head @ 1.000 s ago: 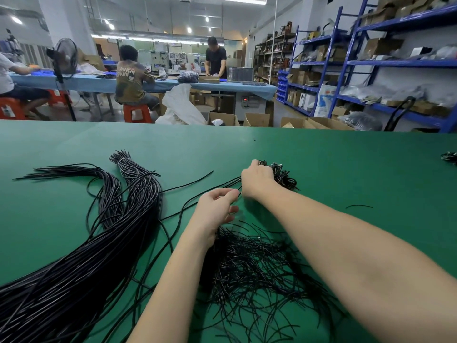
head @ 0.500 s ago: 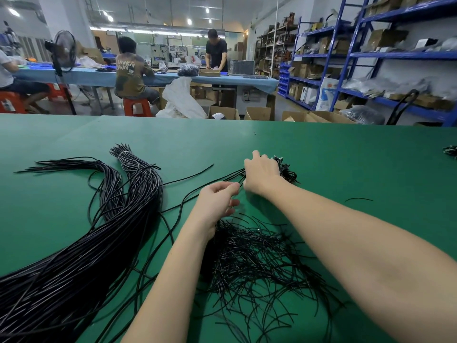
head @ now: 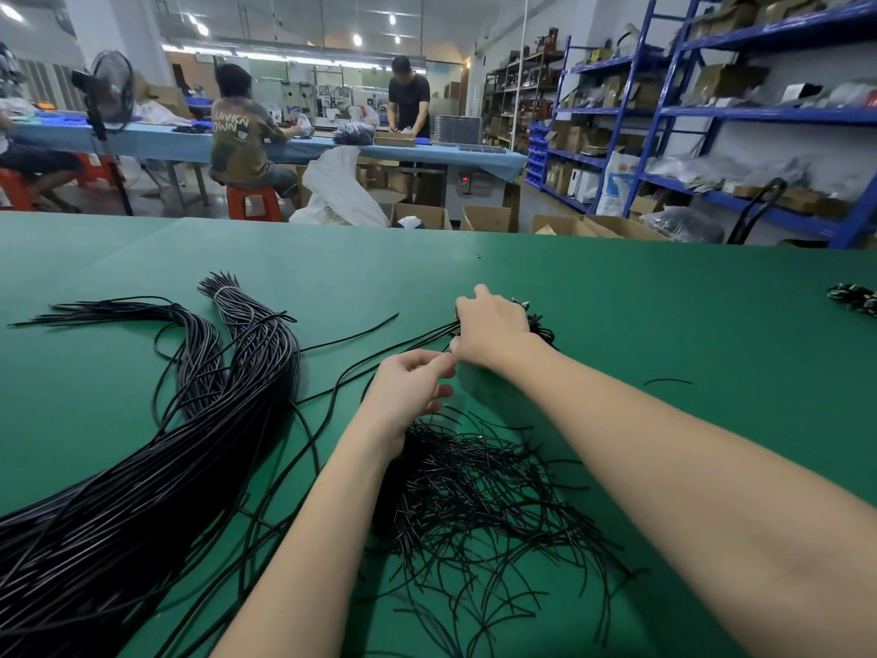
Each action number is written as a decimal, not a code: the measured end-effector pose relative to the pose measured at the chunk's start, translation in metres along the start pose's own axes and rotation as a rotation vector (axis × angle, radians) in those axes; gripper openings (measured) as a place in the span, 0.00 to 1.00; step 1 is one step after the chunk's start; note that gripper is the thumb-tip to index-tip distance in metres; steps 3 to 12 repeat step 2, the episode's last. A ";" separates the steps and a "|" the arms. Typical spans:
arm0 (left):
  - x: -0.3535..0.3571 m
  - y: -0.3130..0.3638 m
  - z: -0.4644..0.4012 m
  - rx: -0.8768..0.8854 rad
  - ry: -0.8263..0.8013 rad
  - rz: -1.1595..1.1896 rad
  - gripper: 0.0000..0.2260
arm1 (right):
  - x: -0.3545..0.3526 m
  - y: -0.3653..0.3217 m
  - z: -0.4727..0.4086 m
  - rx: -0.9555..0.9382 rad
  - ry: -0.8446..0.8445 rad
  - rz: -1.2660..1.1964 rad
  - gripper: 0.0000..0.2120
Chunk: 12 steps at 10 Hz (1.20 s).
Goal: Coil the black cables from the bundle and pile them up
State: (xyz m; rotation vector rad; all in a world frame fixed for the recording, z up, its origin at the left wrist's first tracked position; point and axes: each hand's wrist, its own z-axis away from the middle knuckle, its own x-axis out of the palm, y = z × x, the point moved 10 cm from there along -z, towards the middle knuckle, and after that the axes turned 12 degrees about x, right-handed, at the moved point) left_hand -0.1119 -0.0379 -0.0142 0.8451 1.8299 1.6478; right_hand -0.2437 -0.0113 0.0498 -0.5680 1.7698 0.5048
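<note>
A thick bundle of long black cables (head: 142,491) lies across the left of the green table (head: 664,315), its far ends fanned out. My right hand (head: 491,332) rests over a small coil of black cable (head: 538,325) and grips it. My left hand (head: 410,389) sits just below and left of it, fingers pinched on a thin black strand near my right thumb. A few single cables (head: 360,358) run from the bundle toward both hands. A heap of short thin black ties (head: 479,496) lies under my forearms.
A small dark coiled piece (head: 854,296) lies at the table's far right edge, and a stray short strand (head: 667,381) to the right of my arm. Beyond the table are cardboard boxes, blue shelving, and people working at a blue-topped bench.
My left hand has crept up closer to my right hand, fingertips now almost touching it. My right hand stays on the coil; the view has shifted slightly.
</note>
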 end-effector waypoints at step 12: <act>0.009 0.013 0.004 0.126 0.002 -0.042 0.16 | -0.011 0.026 0.021 0.052 -0.145 -0.272 0.14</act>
